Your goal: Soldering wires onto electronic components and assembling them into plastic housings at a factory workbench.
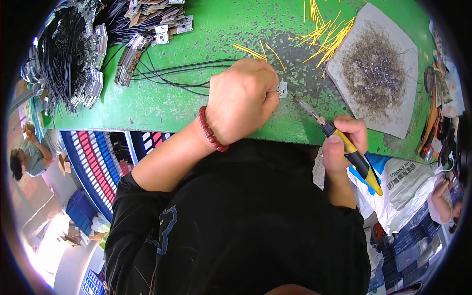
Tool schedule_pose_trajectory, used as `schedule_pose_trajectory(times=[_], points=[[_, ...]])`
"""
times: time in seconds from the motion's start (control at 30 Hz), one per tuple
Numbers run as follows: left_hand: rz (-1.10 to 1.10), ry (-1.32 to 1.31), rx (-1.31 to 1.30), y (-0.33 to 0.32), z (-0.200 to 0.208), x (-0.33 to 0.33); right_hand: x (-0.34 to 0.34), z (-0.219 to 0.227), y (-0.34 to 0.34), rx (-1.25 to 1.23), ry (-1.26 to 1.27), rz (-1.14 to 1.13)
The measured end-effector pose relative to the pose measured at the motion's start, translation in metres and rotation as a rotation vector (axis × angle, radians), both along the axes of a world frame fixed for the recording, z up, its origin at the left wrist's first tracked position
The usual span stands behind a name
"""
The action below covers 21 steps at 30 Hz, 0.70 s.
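My left hand [246, 93], with a red bead bracelet at the wrist, is closed in a pinch. A small white circuit board [282, 90] sticks out at its fingertips; most of it is hidden. Black wires [179, 71] run from under this hand to a metal-cased part [130, 60] lying to the left. My right hand [344, 142] is closed round the yellow and black handle of a soldering iron [355, 156]. The iron's tip points up and left, a short way right of the board, apparently not touching it.
Yellow solder-like strands [327, 42] lie at the back of the green table [172, 108]. On the right is a grey slab [339, 69] covered in dark residue. Metal-cased parts with black wires [64, 59] and stacked boards [160, 14] crowd the back left. Tools line the right edge.
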<state>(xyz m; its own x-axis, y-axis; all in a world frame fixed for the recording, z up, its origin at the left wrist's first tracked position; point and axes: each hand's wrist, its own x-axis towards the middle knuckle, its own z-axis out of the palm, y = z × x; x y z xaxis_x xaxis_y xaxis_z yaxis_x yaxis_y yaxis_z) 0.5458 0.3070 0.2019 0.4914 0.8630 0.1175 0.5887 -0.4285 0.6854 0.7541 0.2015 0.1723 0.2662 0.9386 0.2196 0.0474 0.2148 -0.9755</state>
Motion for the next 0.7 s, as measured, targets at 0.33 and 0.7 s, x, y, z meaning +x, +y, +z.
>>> schedule_pose_trajectory(times=[0.33, 0.7], points=[[-0.032, -0.039, -0.018, 0.000, -0.004, -0.003, -0.002, 0.000, 0.000, -0.008, 0.030, 0.020], [-0.093, 0.041, -0.068, 0.010, 0.003, -0.003, -0.002, 0.001, 0.003, -0.028, 0.014, 0.032]])
